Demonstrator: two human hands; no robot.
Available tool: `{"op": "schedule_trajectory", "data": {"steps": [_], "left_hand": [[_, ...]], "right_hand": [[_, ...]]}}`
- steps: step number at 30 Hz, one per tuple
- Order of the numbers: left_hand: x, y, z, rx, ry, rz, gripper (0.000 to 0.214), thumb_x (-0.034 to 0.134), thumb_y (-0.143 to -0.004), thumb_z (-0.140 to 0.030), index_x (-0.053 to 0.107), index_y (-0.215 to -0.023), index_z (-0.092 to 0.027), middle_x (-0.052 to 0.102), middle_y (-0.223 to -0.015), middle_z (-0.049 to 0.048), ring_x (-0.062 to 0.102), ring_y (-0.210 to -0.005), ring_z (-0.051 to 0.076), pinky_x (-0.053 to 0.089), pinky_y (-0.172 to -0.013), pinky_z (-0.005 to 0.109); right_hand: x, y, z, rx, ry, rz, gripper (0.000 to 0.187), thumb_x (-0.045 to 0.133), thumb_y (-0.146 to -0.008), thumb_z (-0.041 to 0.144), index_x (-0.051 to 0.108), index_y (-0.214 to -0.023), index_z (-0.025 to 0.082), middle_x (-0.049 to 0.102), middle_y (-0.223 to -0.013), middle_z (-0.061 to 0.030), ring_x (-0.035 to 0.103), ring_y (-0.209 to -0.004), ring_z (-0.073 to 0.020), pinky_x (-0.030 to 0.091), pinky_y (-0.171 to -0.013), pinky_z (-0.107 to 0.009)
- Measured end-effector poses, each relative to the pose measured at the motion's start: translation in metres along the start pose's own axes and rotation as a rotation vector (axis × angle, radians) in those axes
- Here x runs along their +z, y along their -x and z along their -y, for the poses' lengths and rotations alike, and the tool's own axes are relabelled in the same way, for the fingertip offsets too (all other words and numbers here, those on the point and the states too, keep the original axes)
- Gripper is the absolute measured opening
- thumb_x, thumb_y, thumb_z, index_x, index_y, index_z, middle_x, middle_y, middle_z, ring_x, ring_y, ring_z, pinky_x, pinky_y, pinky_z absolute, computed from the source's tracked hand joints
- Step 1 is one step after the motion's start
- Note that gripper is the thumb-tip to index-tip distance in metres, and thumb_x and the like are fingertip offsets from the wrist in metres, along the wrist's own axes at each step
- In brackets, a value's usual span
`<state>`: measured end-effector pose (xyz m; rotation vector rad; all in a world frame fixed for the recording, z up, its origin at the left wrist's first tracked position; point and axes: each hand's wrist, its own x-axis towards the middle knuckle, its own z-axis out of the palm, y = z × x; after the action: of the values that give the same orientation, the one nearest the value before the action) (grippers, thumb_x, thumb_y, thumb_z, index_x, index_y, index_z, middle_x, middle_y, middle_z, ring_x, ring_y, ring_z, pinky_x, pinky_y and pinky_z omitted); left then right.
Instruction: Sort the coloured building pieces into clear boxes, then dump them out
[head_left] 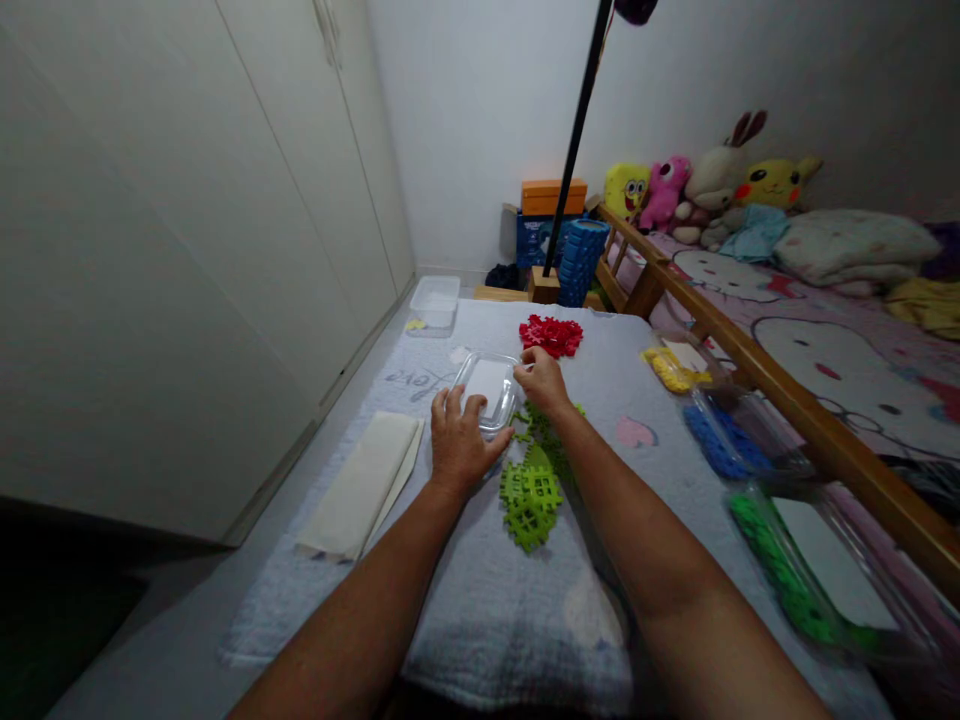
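Two forearms reach to a clear box on the cloth. The left hand, fingers spread wide, spans the box's near end; the right hand, fingers drawn narrow, pinches its far right corner. Green pieces lie just nearer than the box, to its right; red pieces lie beyond it, a folded sheet nearer and left, three filled tubs well to its right.

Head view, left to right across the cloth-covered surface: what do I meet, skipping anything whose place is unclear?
Flat cream rectangular sheet → left hand → lime-green interlocking toothed pieces → pink printed heart → blue pieces in a clear plastic box.
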<state>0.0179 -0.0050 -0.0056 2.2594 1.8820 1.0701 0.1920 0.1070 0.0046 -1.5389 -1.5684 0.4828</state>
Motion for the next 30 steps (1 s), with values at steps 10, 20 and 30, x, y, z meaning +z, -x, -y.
{"op": "schedule_trajectory", "data": {"steps": [10, 20, 30], "left_hand": [[0.004, 0.001, -0.001, -0.016, 0.038, -0.035, 0.057, 0.082, -0.077, -0.054, 0.068, -0.119, -0.019, 0.056, -0.141, 0.0187, 0.039, -0.141, 0.042, 0.034, -0.121, 0.059], [0.005, -0.001, -0.002, -0.001, 0.040, -0.062, 0.050, 0.080, -0.079, -0.052, 0.072, -0.115, -0.018, 0.057, -0.139, 0.0189, 0.039, -0.140, 0.043, 0.034, -0.121, 0.060], [0.005, 0.000, -0.002, 0.010, 0.034, -0.066, 0.049, 0.077, -0.080, -0.053, 0.073, -0.115, -0.019, 0.058, -0.139, 0.0182, 0.039, -0.140, 0.042, 0.034, -0.120, 0.060]], "right_hand": [[-0.004, 0.001, 0.005, 0.038, -0.072, 0.011, 0.014, 0.062, -0.072, 0.026, 0.059, -0.086, 0.022, 0.066, -0.087, -0.0016, 0.061, -0.080, -0.0193, 0.050, -0.084, -0.034], [0.002, -0.001, -0.006, 0.120, -0.187, 0.068, 0.025, 0.052, -0.069, 0.024, 0.062, -0.092, 0.023, 0.067, -0.096, -0.0044, 0.061, -0.092, -0.0226, 0.052, -0.091, -0.039], [0.003, 0.017, -0.017, 0.121, -0.408, 0.122, 0.050, 0.061, -0.069, 0.026, 0.063, -0.118, 0.024, 0.065, -0.126, -0.0057, 0.061, -0.101, -0.0216, 0.056, -0.092, -0.040]]}}
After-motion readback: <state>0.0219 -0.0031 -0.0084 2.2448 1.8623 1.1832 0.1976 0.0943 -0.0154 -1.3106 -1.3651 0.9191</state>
